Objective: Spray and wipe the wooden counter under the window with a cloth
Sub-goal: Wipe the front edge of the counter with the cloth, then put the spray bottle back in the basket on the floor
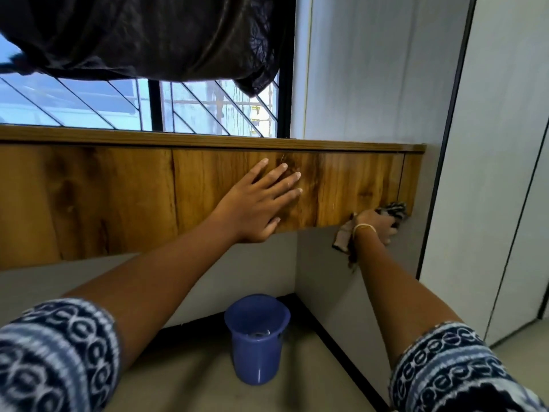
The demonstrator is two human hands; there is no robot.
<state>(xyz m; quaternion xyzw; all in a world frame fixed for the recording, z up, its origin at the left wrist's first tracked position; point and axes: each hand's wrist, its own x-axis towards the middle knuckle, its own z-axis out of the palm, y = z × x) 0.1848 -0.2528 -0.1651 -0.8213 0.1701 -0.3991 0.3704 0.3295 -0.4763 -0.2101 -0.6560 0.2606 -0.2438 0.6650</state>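
Note:
The wooden counter (118, 185) runs across the view under the window, showing its front panel and thin top edge. My left hand (261, 200) lies flat against the front panel, fingers spread, holding nothing. My right hand (378, 226) grips a striped grey cloth (392, 211) and presses it at the lower right corner of the panel, beside the wall. Part of the cloth hangs down below my wrist. No spray bottle is in view.
A blue plastic bucket (257, 337) stands on the floor below the counter, near the corner. A dark curtain (148, 34) is bunched above the barred window (184, 108). A grey wall and tall cabinet panels (490, 173) close off the right side.

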